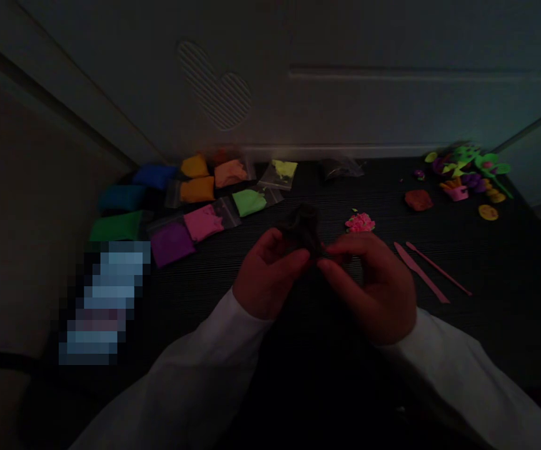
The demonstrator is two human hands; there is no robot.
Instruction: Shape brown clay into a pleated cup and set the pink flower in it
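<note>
A dark, lumpy piece of modelling clay (304, 222) is held up over the black table, its exact shape hard to make out in the dim light. My left hand (270, 272) is closed around its lower left side, thumb and fingers pressing it. With thumb and forefinger, my right hand (376, 284) pinches the lower right edge of the same clay. Just beyond my right hand lies a pink flower-like clay cluster (360, 223). To the right of that hand are a pink modelling knife (421, 273) and a thin pink stick tool (439, 269).
Bags of coloured clay, among them purple (173, 244), pink (203, 222) and light green (249, 202), line the left and back. A pixelated bright screen (106, 303) lies at left. Finished clay pieces (471, 172) and a reddish-brown lump (418, 200) sit at right. A white panel (270, 112) rises behind.
</note>
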